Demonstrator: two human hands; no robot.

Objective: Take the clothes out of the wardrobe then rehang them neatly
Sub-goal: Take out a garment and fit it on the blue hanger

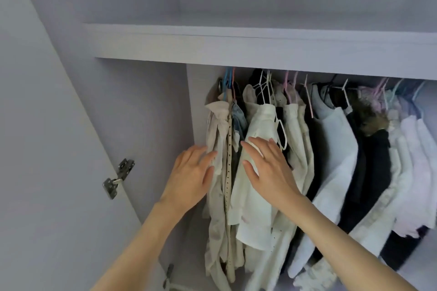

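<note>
Clothes are being seen hanging on hangers in the wardrobe, packed close under the shelf; the rail itself is mostly hidden. At the left end a beige garment with a perforated belt is being touched by the left hand, fingers straight and loosely spread, resting flat against the cloth, nothing pinched. Just beside it a cream shirt is being pressed by the right hand, also flat, fingers spread, nothing gripped. Between the two hands a narrow gap is being opened, with a denim piece showing behind it.

Further right, white, black and pale lilac garments are being left untouched. A fur-trimmed collar is being seen among the dark ones.

Progress, as judged: no garment appears to be off the rail yet; nothing is being held. Removal seems to be only starting, from the left end. All taking out and all rehanging are being counted as left to do.

The door is standing open at left, its hinge in view.
</note>
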